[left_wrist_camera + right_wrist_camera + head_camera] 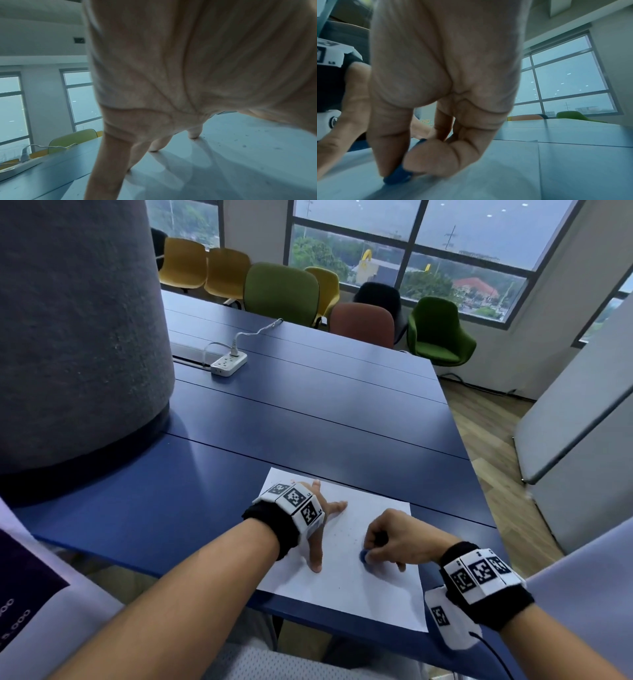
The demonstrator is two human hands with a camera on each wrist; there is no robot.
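On the blue table [308, 412] lies a white sheet [342, 587]. The left hand [323, 518] presses it, fingers straight and spread. The right hand [394, 537], fingers curled, pinches a small blue piece [363, 557] against it, mostly hidden.

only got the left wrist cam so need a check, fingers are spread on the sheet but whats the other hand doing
Observer: The right hand pinches a small blue piece and presses it onto the paper.
Operator: what kind of grip
Observer: The right wrist view shows the thumb and curled fingertips closed on it from both sides, with the tip of the piece touching the sheet.
Operator: where is that relative to my hand
Observer: In the head view it sits to the right of the left hand, about level with its thumb and apart from it.
Operator: sheet safe on the table
Observer: It lies close to the near edge of the table, seemingly all on it.
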